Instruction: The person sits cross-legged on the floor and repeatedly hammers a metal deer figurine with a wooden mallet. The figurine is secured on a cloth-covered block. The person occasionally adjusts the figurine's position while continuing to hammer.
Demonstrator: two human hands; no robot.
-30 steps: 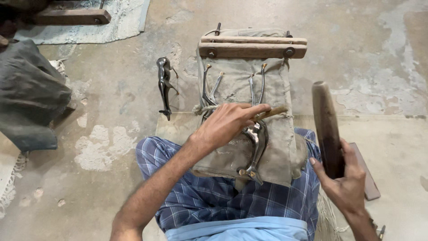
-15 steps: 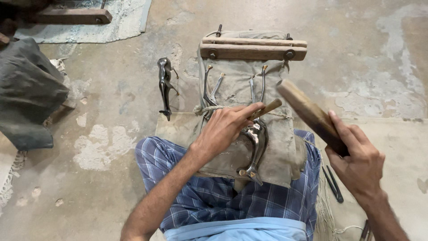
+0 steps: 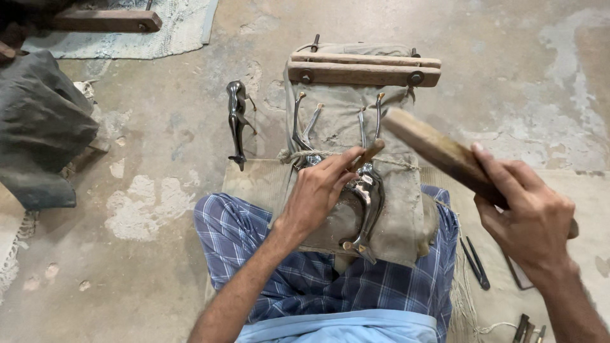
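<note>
Hands at work over a grey-green canvas-covered work block (image 3: 394,209), seen from above by a camera on the person's head. The block rests on the lap, over a blue checked cloth wrap (image 3: 254,241), and runs away from the body to a pair of bolted brown wooden clamp bars (image 3: 362,71) at its far end.

The left hand (image 3: 318,194) lies on the middle of the canvas. Its fingers are curled together around a thin wooden-handled punch tool (image 3: 368,154), pinching it between thumb and fingertips; the handle slants up and to the right. The lower tip is hidden behind the fingers. Just beneath this hand lies a shiny curved silver metal figure (image 3: 367,197), stretched lengthwise along the canvas and touching it. A cord (image 3: 289,155) crosses the canvas just above the hand.

The right hand (image 3: 530,219) is raised to the right of the block, fingers wrapped tightly around a long flat brown wooden mallet (image 3: 438,152). The mallet's far end points up and left, near the top of the punch handle but apart from it.

On the concrete floor (image 3: 159,159) left of the block lies a dark polished metal figure (image 3: 237,121). Two slim dark metal tools (image 3: 475,262) lie on a mat beside the right knee. A dark grey bundle of cloth (image 3: 38,127) sits at far left.
</note>
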